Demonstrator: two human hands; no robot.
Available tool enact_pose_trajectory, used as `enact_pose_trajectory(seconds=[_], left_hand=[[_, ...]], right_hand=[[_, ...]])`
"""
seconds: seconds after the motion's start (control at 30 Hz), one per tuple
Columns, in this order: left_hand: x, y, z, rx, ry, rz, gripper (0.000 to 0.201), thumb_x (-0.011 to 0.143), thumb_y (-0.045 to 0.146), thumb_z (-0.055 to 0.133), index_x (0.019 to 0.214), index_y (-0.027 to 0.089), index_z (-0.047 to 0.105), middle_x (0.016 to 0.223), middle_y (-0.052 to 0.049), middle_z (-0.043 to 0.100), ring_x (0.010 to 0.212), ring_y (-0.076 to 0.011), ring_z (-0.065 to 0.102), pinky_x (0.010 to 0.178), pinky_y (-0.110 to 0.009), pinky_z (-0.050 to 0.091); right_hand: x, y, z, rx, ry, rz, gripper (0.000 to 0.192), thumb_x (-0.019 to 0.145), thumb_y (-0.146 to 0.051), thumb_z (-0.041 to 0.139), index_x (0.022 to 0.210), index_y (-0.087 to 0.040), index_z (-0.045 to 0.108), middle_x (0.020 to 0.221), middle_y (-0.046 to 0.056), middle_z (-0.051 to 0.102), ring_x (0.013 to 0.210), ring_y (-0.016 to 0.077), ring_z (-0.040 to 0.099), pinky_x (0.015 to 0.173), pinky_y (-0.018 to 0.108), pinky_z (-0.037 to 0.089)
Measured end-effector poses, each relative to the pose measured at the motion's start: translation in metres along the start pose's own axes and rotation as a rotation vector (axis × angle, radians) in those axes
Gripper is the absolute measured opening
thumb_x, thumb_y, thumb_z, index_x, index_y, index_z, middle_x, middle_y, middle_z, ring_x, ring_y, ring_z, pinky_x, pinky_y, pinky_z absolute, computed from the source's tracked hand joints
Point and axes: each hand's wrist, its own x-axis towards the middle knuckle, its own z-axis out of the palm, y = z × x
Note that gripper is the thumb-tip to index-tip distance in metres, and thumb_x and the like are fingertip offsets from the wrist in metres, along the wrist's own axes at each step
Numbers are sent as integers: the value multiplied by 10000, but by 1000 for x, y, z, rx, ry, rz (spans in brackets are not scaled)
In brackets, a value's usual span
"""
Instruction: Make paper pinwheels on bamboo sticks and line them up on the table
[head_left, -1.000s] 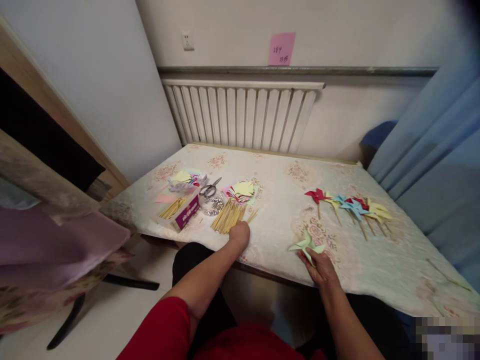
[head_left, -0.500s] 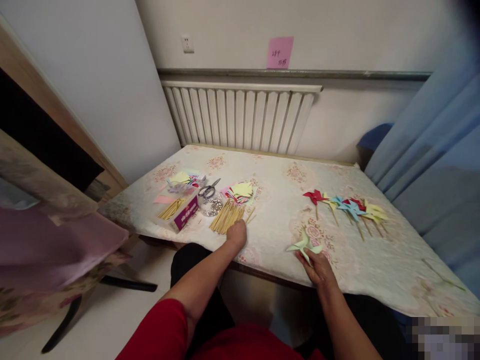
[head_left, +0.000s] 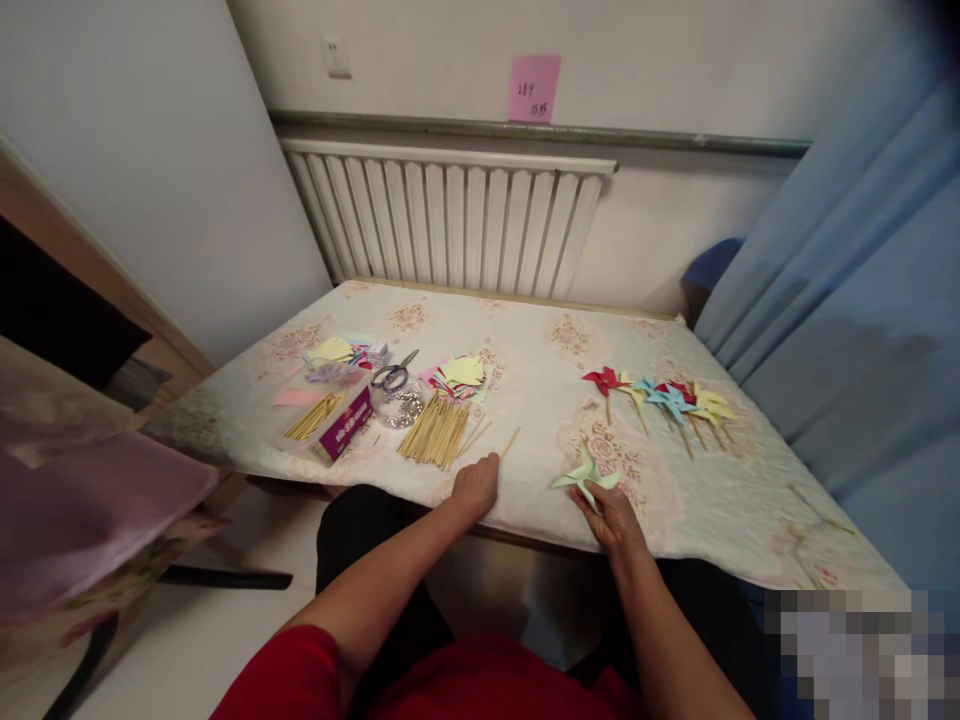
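Note:
My left hand point(head_left: 475, 487) is closed on a thin wooden stick point(head_left: 510, 442), whose far end pokes out past the fingers over the table. Just left of that hand lies a row of similar sticks point(head_left: 433, 430), with a couple of loose ones beside it. My right hand point(head_left: 613, 516) pinches a pale green paper pinwheel head point(head_left: 586, 474) near its lower edge, its blades facing up; no stick shows on it. Several finished pinwheels point(head_left: 670, 400) on sticks, red, yellow and blue, lie in a row at the right.
Left of the sticks stand a purple-sided box point(head_left: 349, 425) holding more sticks and a clear bowl of small metal pieces point(head_left: 405, 408), with scissors point(head_left: 394, 375) resting on it. Cut paper piles point(head_left: 461, 375) lie behind. A radiator point(head_left: 457, 215) backs the flower-patterned tablecloth point(head_left: 525, 350).
My left hand has come away from the row toward the right with a stick in it. The right hand still holds the pinwheel head. The whole view has shifted slightly.

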Motion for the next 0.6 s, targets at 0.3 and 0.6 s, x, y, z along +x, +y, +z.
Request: enact_pose_trajectory(seconds=[0.3, 0.6], left_hand=[[9, -11, 2, 64, 13, 153, 243, 938, 244, 379, 1140, 200, 506, 1107, -105, 579, 1006, -225, 575, 804, -342, 455], [34, -16, 6, 319, 64, 607, 208, 941, 203, 407, 983, 146, 603, 981, -104, 596, 966, -225, 517, 784, -341, 432]], right_hand=[[1, 0, 0, 4, 11, -5, 434, 446, -157, 882, 805, -161, 639, 784, -19, 712, 760, 173, 678, 754, 312, 615], [4, 1, -2, 24, 19, -1, 399, 468, -129, 872, 794, -161, 644, 787, -1, 715, 772, 179, 677, 750, 322, 621]])
